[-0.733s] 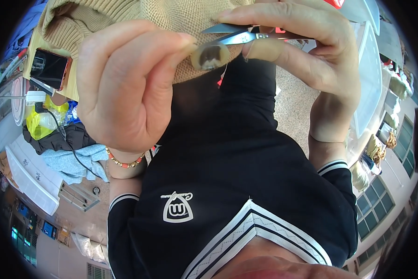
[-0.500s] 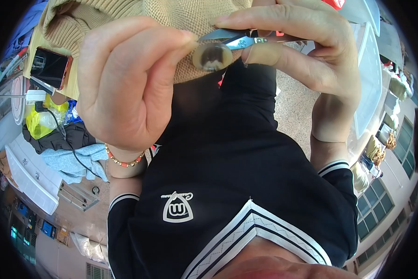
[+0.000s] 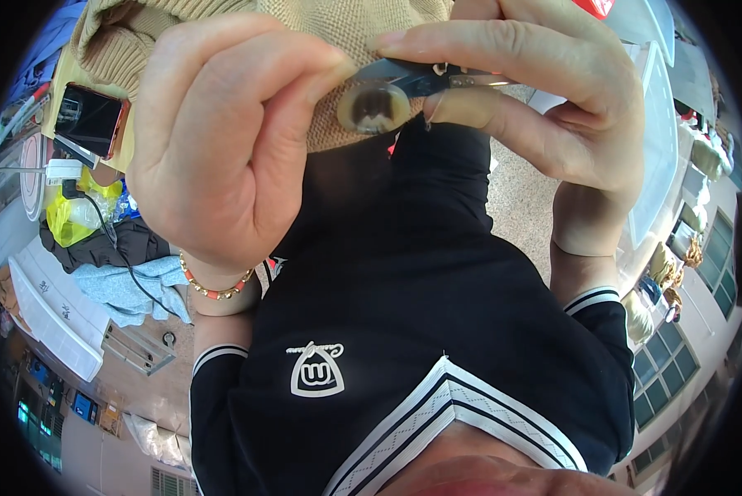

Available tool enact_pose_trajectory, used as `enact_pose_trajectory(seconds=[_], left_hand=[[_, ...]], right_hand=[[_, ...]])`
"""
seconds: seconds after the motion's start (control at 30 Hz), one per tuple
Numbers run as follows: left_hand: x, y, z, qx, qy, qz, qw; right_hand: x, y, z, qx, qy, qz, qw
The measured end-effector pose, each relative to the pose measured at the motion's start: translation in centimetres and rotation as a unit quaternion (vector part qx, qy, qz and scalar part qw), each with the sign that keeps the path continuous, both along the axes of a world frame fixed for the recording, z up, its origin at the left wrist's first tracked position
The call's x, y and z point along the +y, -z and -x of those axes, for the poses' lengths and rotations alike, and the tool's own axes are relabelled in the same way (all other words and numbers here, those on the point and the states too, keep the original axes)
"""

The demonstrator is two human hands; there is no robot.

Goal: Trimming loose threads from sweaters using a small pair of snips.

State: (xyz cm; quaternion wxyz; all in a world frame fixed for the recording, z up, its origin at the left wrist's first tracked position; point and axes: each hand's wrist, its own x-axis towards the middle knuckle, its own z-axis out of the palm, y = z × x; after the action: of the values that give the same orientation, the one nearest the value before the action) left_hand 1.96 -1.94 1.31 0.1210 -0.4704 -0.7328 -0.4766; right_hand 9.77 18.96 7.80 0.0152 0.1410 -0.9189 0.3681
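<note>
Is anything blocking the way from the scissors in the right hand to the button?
Nothing visible: the scissors, in the right hand, show right at the upper edge of the button, though contact can't be told. The left hand pinches just to the left, not between them.

White emblem, script on black top; writing on bin

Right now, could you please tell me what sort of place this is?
Likely a garment workroom: small scissors are held close to tan knitwear, and a translucent plastic bin is nearby.
</note>
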Motion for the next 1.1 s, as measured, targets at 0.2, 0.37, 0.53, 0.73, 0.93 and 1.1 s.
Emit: enact_pose_trajectory(seconds=[0.2, 0.37, 0.53, 0.73, 0.93, 1.1], left_hand=[[0.0, 0.3, 0.0, 0.006, -0.008, 0.001, 1.0], [-0.2, 0.2, -0.2, 0.008, -0.002, -0.003, 1.0], [-0.2, 0.2, -0.2, 0.01, -0.015, 0.011, 1.0], [0.1, 0.3, -0.2, 0.006, -0.009, -0.01, 1.0], [0.0, 0.3, 0.0, 0.009, 0.0, -0.006, 1.0], [0.0, 0.4, 0.0, 0.0, -0.006, -0.007, 1.0]], right_hand=[[-1.1, -1.9, 0.1, -0.147, 0.076, -0.011, 0.986], [-1.0, -1.7, -0.6, -0.122, 0.097, -0.012, 0.988], [-0.3, -1.2, -0.5, -0.113, 0.113, 0.021, 0.987], [-0.1, -1.0, 0.3, -0.156, 0.14, 0.087, 0.974], [0.6, 1.9, -0.1, -0.057, 0.08, 0.135, 0.986], [0.9, 2.0, 0.5, -0.068, 0.057, 0.16, 0.983]])
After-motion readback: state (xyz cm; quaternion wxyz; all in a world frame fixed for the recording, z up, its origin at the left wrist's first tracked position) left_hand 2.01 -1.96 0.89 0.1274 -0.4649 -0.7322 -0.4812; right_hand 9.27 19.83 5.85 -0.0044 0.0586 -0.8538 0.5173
